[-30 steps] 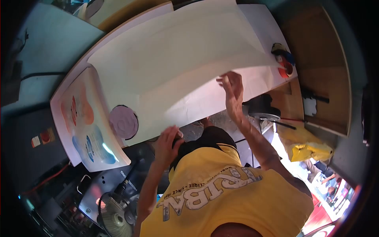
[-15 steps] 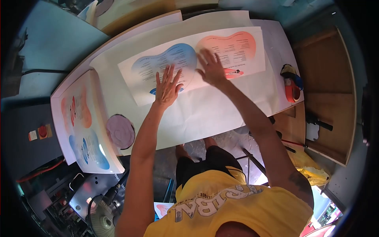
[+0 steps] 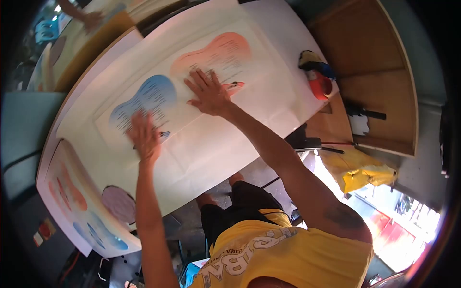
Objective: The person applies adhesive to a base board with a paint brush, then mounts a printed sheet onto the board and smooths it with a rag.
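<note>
A white printed sheet (image 3: 180, 105) lies flat on a larger pale sheet on the table. It bears a blue rounded shape (image 3: 156, 91) and a coral-red one (image 3: 230, 45), both with lines of small text. My left hand (image 3: 145, 137), slightly blurred, is spread over the lower part of the blue shape. Over the lower edge of the coral shape, beside a small red logo (image 3: 234, 88), my right hand (image 3: 210, 95) rests with fingers extended. Neither hand holds anything.
Similar printed sheets (image 3: 91, 211) lie at the table's left end, next to a round mauve pad (image 3: 118, 205). A red tape roll (image 3: 321, 86) sits at the right edge. Beyond it stands a wooden panel (image 3: 370, 57), with a yellow bag (image 3: 365, 173) below.
The view has turned, so the table appears more tilted. My left hand has shifted along the blue shape, and my right hand now lies lower on the coral shape. Both stay spread.
</note>
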A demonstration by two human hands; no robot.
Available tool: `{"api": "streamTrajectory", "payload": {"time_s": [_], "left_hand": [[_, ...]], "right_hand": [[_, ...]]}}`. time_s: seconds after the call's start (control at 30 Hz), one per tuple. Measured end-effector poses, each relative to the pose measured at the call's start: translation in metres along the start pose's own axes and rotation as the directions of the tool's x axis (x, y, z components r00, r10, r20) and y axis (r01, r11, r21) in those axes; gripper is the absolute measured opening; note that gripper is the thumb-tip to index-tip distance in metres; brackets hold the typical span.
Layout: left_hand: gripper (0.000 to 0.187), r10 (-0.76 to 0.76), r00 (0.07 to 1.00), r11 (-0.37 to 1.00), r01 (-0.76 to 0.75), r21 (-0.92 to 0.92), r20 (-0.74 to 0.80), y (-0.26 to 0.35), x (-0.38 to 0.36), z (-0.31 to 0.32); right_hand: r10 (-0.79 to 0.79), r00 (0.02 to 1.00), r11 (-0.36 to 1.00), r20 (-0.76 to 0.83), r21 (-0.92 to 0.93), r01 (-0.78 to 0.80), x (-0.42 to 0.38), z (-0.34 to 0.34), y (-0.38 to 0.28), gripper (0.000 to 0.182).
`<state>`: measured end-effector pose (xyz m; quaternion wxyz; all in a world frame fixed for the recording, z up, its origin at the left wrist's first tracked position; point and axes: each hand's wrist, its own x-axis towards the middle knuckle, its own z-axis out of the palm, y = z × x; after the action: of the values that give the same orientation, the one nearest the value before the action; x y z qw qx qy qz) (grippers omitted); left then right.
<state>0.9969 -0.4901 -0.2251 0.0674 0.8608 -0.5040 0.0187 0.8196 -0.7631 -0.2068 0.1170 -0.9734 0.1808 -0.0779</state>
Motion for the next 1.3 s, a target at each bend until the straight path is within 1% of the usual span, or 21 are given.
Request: {"api": "streamTrajectory", "payload": {"time_s": [0.1, 0.13, 0.17, 0.2, 0.23, 0.27, 0.33, 0.4, 0.47, 0.53, 0.67, 0.73, 0.83, 0.9, 0.93, 1.03, 1.1, 1.13, 1.17, 1.23, 1.3], "left_hand": [[0.063, -0.122, 0.990, 0.992, 0.121, 0.016, 0.073, -0.039, -0.028, -0.012], [0.064, -0.038, 0.999, 0.996, 0.039, -0.082, 0.012, -0.049, -0.032, -0.012], [0.064, 0.016, 0.999, 0.989, -0.022, -0.145, -0.043, -0.066, -0.038, -0.007], [0.063, 0.076, 0.994, 0.977, -0.090, -0.193, -0.081, -0.072, -0.040, -0.002], [0.066, -0.002, 1.000, 0.960, 0.002, -0.281, 0.000, -0.068, -0.043, -0.020], [0.068, -0.062, 0.998, 0.972, 0.064, -0.228, 0.014, -0.064, -0.051, -0.041], [0.071, -0.251, 0.967, 0.961, 0.242, -0.135, -0.052, -0.071, -0.084, -0.078], [0.069, -0.440, 0.879, 0.898, 0.435, -0.068, -0.184, -0.088, -0.140, -0.103], [0.062, -0.681, 0.730, 0.722, 0.683, 0.110, -0.065, -0.096, -0.201, -0.124], [0.050, -0.793, 0.593, 0.550, 0.796, 0.253, -0.143, -0.099, -0.258, -0.097], [0.034, -0.650, 0.753, 0.748, 0.658, 0.092, -0.099, -0.122, -0.300, -0.092], [0.025, -0.617, 0.777, 0.774, 0.628, 0.081, -0.123, -0.127, -0.304, -0.087], [0.020, -0.483, 0.844, 0.869, 0.494, -0.014, -0.232, -0.149, -0.303, -0.083], [0.022, -0.646, 0.735, 0.746, 0.550, -0.375, -0.208, -0.137, -0.294, -0.097], [0.024, -0.710, 0.685, 0.643, 0.538, -0.545, -0.162, -0.127, -0.282, -0.108], [0.025, -0.481, 0.876, 0.510, 0.232, -0.828, -0.050, -0.067, -0.228, -0.167], [0.027, -0.359, 0.929, 0.640, 0.173, -0.748, -0.092, -0.062, -0.217, -0.153], [0.027, -0.362, 0.927, 0.487, 0.277, -0.829, 0.097, -0.061, -0.194, -0.167], [0.027, -0.323, 0.946, 0.519, 0.152, -0.841, -0.029, -0.063, -0.173, -0.173], [0.026, -0.247, 0.929, 0.564, -0.094, -0.820, -0.277, -0.072, -0.131, -0.172], [0.028, -0.303, 0.897, 0.670, -0.038, -0.741, -0.320, -0.092, -0.097, -0.148]], "right_hand": [[0.143, 0.986, 0.987, 0.085, -0.089, -0.136, -0.014, -0.031, 0.062, 0.077], [0.109, 0.992, 0.993, -0.061, -0.040, -0.112, -0.025, -0.002, 0.103, 0.080], [0.149, 0.988, 0.987, -0.048, -0.055, -0.152, -0.026, -0.014, 0.115, 0.078], [0.023, 0.982, 0.999, -0.186, -0.021, -0.028, -0.035, 0.009, 0.151, 0.075], [0.132, 0.980, 0.986, -0.146, 0.123, -0.115, -0.033, -0.004, 0.145, 0.073], [0.036, 0.965, 0.999, -0.259, 0.010, -0.035, -0.042, 0.000, 0.139, 0.073], [0.030, 0.961, 0.960, -0.274, -0.260, -0.104, -0.048, -0.022, 0.090, 0.066], [-0.036, 0.922, 0.996, -0.385, -0.087, 0.002, -0.057, -0.023, 0.027, 0.065], [-0.002, 0.905, 0.999, -0.426, 0.031, 0.016, -0.085, 0.025, -0.031, 0.066], [0.071, 0.962, 0.962, -0.265, 0.275, 0.005, -0.109, 0.037, -0.125, 0.062], [-0.020, 0.999, 0.578, 0.043, 0.816, -0.024, -0.139, 0.039, -0.299, 0.045], [-0.051, 0.955, 0.330, 0.294, 0.907, -0.261, -0.143, 0.039, -0.355, 0.041], [-0.037, 0.947, 0.284, 0.319, 0.912, -0.296, -0.123, 0.052, -0.408, 0.049], [0.083, 0.951, 0.244, 0.298, 0.919, -0.309, -0.102, 0.065, -0.425, 0.054], [0.044, 0.940, 0.125, 0.338, 0.932, -0.341, -0.085, 0.057, -0.421, 0.050], [-0.104, 0.941, -0.122, 0.324, 0.934, -0.335, -0.056, 0.014, -0.405, 0.041], [-0.194, 0.972, -0.136, 0.134, 0.977, -0.162, -0.046, -0.001, -0.379, 0.038], [-0.165, 0.955, -0.103, 0.245, 0.959, -0.264, -0.041, -0.018, -0.366, 0.041], [-0.073, 0.978, 0.103, 0.194, 0.977, -0.186, -0.033, -0.037, -0.355, 0.042], [0.196, 0.966, 0.187, 0.168, 0.961, -0.205, -0.023, -0.046, -0.319, 0.047], [0.302, 0.914, 0.715, -0.270, 0.699, -0.030, 0.000, -0.054, -0.301, 0.058]]}}
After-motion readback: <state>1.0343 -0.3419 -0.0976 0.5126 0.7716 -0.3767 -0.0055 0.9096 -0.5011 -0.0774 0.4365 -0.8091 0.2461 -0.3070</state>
